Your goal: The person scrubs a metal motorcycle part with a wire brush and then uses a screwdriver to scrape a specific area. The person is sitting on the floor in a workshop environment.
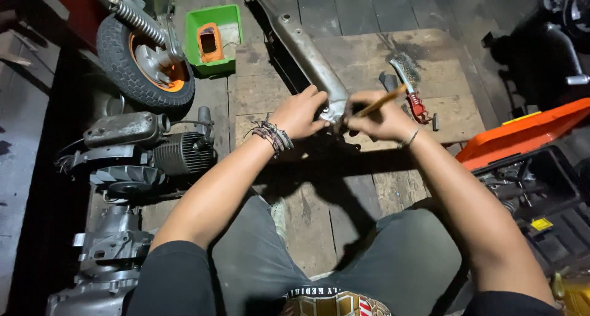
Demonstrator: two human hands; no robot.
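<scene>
A long grey metal arm-like part (304, 49) runs from the top centre down to the wooden board (369, 58). My left hand (300, 112), with cord bracelets on its wrist, grips the near end of that part. My right hand (380, 116) holds a thin tool with a wooden handle (382, 101) against the same end. The tool's tip is hidden between my hands.
A wire brush (402, 75) and a small red tool (418, 106) lie on the board to the right. At left stand a small wheel with an orange rim (144, 61), a finned engine (144, 153) and a green tray (214, 38). An orange-lidded toolbox (528, 162) sits open at right.
</scene>
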